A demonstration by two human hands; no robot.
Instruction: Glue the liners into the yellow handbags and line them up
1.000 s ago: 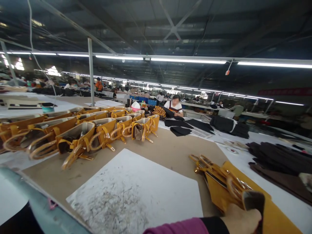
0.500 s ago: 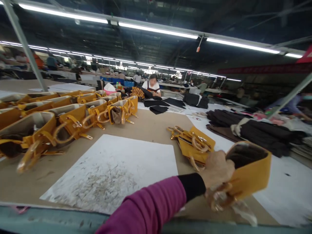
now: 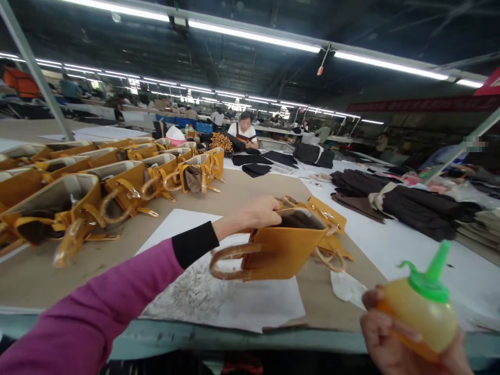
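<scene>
My left hand (image 3: 255, 212), in a magenta sleeve with a black cuff, grips the top edge of a small mustard-yellow bag (image 3: 279, 249) and holds it above the white sheet (image 3: 230, 291). The bag's ring handle (image 3: 230, 259) sticks out to the left. At the bottom right, my right hand (image 3: 394, 338) is closed round a yellowish squeeze bottle (image 3: 424, 307) with a green nozzle cap. Behind the held bag lies a small pile of the same yellow bags (image 3: 326, 224), lying flat.
Rows of finished yellow bags (image 3: 117, 182) stand on the brown board (image 3: 250, 190) at left. Dark fabric stacks (image 3: 394, 200) lie on the white table at right. A seated person (image 3: 245, 130) works at the far end. A metal post (image 3: 35, 67) rises at left.
My left hand has carried the yellow bag from the lower right up and left over the white sheet. My right hand with the squeeze bottle has come into view at the bottom right.
</scene>
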